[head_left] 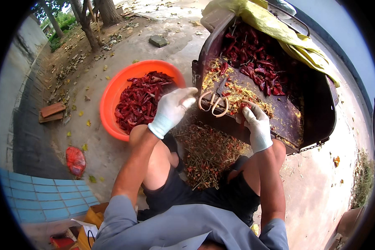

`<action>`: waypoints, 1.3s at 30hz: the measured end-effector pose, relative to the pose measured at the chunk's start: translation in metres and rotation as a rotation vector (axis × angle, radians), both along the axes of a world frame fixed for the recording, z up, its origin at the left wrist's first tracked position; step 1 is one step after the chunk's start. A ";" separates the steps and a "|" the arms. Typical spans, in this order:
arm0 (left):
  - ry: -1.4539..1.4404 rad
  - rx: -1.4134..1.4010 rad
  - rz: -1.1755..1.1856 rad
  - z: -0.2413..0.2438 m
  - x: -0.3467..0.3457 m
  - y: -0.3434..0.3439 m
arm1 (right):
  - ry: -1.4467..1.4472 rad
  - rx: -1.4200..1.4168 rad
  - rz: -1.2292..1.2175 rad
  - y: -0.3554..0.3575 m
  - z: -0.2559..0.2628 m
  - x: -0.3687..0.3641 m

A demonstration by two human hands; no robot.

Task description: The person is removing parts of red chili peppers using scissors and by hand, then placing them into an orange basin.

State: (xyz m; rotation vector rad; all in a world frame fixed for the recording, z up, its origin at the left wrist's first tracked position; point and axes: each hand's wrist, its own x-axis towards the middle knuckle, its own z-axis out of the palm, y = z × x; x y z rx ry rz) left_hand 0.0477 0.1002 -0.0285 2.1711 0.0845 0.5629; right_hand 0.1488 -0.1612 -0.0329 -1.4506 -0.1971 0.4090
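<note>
My left hand (176, 104), in a white knit glove, is raised between an orange plastic basin (105, 107) and a dark metal cart bed (287, 115); its fingers curl, and whether anything is in them is unclear. My right hand (253, 120), gloved alike, pinches a piece of dried red chili (245, 105) over the bed's front edge. Scissors (215, 100) with pale loop handles lie on that edge between my hands, blades pointing into the bed. Dried red chilies (140, 97) fill much of the basin. More dried chilies (259, 67) are heaped in the bed, with yellow seeds (234, 90) scattered before them.
Chili stems and scraps (206, 153) are piled on the ground between my legs. A yellow woven sack (278, 28) drapes over the cart's far rim. At left are bricks (52, 112) and a red plastic bag (75, 161). A stone (157, 41) lies beyond the basin.
</note>
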 end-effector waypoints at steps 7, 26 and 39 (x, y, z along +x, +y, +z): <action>0.009 0.464 0.581 0.014 -0.027 0.094 | -0.133 -0.023 -0.022 -0.005 -0.012 0.048; 0.532 0.716 0.262 -0.058 0.062 -0.069 | -0.279 -0.052 0.007 -0.022 -0.015 0.035; 0.027 -0.806 -0.244 -0.061 -0.013 -0.107 | -0.293 -0.104 0.035 -0.038 -0.011 0.020</action>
